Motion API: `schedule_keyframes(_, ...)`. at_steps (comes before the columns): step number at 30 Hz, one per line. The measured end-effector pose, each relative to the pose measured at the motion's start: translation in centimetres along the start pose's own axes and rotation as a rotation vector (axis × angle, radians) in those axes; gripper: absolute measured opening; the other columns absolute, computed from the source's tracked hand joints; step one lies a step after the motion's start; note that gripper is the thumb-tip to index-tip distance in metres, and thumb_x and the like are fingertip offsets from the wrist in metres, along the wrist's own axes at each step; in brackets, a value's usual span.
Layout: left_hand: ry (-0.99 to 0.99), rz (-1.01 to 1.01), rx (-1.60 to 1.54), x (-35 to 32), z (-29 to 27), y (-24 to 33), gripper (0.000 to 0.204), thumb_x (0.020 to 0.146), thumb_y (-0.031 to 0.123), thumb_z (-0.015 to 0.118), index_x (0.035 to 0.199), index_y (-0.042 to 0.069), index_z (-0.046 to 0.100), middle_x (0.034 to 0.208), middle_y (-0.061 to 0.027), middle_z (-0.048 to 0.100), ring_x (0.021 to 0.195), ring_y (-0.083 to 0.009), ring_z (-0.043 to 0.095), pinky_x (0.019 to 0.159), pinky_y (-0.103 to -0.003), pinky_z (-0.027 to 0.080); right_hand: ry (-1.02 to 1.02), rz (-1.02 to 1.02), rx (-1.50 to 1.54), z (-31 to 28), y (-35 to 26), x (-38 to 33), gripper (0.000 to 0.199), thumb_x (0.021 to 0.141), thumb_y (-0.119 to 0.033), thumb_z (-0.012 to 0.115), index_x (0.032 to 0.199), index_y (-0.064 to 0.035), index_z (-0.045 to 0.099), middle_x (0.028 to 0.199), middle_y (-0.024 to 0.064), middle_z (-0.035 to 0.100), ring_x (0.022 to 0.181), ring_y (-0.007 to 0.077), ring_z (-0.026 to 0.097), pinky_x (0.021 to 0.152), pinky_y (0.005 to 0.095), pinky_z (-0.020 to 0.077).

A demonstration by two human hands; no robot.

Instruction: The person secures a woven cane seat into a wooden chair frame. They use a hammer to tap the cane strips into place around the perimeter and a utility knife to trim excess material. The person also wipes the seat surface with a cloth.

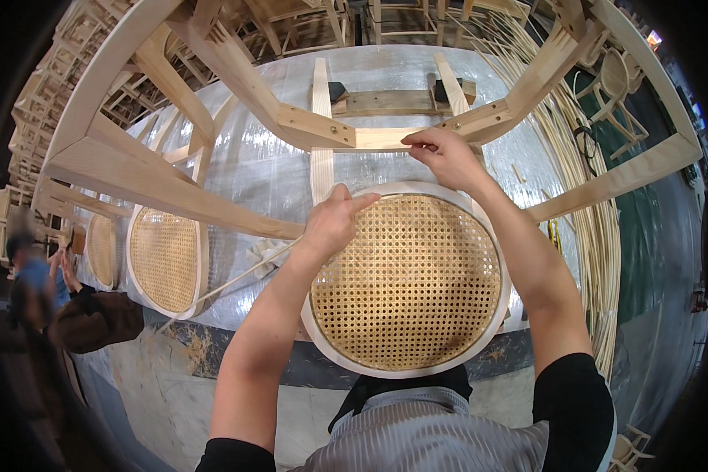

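A round chair seat (407, 282) with woven cane and a pale wooden rim lies before me on the workbench. My left hand (332, 222) presses on its upper left rim, fingers curled, with a thin cane strand (236, 279) running from under it to the lower left. My right hand (445, 154) is above the seat's top rim, thumb and fingers pinched together on the strand's end, close to the chair frame's rail.
An upturned pale wooden chair frame (212, 110) spans the plastic-covered bench (259, 169). Two more caned seats (165, 258) lie at the left. Long cane strips (594, 236) hang at the right. Another person (35, 291) stands at far left; stacked chair frames (307, 23) fill the background.
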State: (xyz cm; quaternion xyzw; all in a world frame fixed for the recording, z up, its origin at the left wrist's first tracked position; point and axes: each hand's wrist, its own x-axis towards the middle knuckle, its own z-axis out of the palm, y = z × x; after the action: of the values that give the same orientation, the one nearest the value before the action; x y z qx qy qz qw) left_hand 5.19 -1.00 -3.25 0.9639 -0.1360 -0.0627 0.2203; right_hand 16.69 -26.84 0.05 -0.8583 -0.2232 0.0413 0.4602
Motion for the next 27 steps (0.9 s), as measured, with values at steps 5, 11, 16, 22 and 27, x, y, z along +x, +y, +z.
schedule_keyframes(5, -0.02, -0.021, -0.013, 0.3, -0.1, 0.1, 0.059, 0.094, -0.001, 0.055, 0.144, 0.027, 0.069, 0.107, -0.0141, 0.057, 0.094, -0.0341, 0.068, 0.09, -0.046, 0.057, 0.172, 0.103, 0.164, -0.6, 1.7, -2.5, 0.026, 0.101, -0.014, 0.071, 0.123, -0.0016, 0.077, 0.105, 0.0097, 0.08, 0.093, 0.016, 0.072, 0.084, 0.0315, 0.0563)
schedule_keyframes(11, -0.056, -0.057, 0.003, 0.8, -0.4, 0.3, 0.056, 0.099, 0.001, 0.053, 0.145, 0.028, 0.068, 0.108, -0.0141, 0.057, 0.096, -0.0331, 0.067, 0.093, -0.046, 0.056, 0.298, 0.142, 0.371, -1.4, 3.3, -5.0, 0.023, 0.103, -0.012, 0.069, 0.123, -0.0044, 0.077, 0.094, -0.0001, 0.074, 0.078, 0.0067, 0.064, 0.066, 0.0226, 0.0495)
schedule_keyframes(16, -0.098, -0.067, 0.005, 1.0, -0.4, 0.8, 0.053, 0.103, 0.003, 0.051, 0.145, 0.03, 0.068, 0.106, -0.013, 0.057, 0.097, -0.0321, 0.065, 0.093, -0.046, 0.055, 0.342, 0.194, 0.366, -1.9, 4.9, -6.6, 0.023, 0.103, -0.012, 0.069, 0.123, -0.0049, 0.077, 0.092, -0.0002, 0.074, 0.075, 0.0062, 0.063, 0.063, 0.0223, 0.0475)
schedule_keyframes(22, -0.12, -0.062, 0.034, 0.9, -0.4, 0.8, 0.055, 0.102, 0.001, 0.049, 0.145, 0.03, 0.068, 0.107, -0.0132, 0.055, 0.096, -0.0319, 0.065, 0.092, -0.046, 0.055, 0.341, 0.219, 0.382, -1.8, 5.5, -7.3, 0.023, 0.104, -0.011, 0.068, 0.124, -0.0045, 0.077, 0.093, 0.0003, 0.073, 0.075, 0.0065, 0.062, 0.063, 0.0226, 0.0475)
schedule_keyframes(27, -0.134, -0.065, 0.053, 1.1, -0.6, 0.9, 0.058, 0.099, 0.001, 0.051, 0.147, 0.03, 0.066, 0.11, -0.0148, 0.057, 0.097, -0.0331, 0.068, 0.093, -0.046, 0.057, 0.354, 0.24, 0.39, -1.8, 5.6, -7.3, 0.022, 0.105, -0.012, 0.068, 0.123, -0.0043, 0.077, 0.092, 0.0003, 0.073, 0.075, 0.0062, 0.062, 0.063, 0.0225, 0.0472)
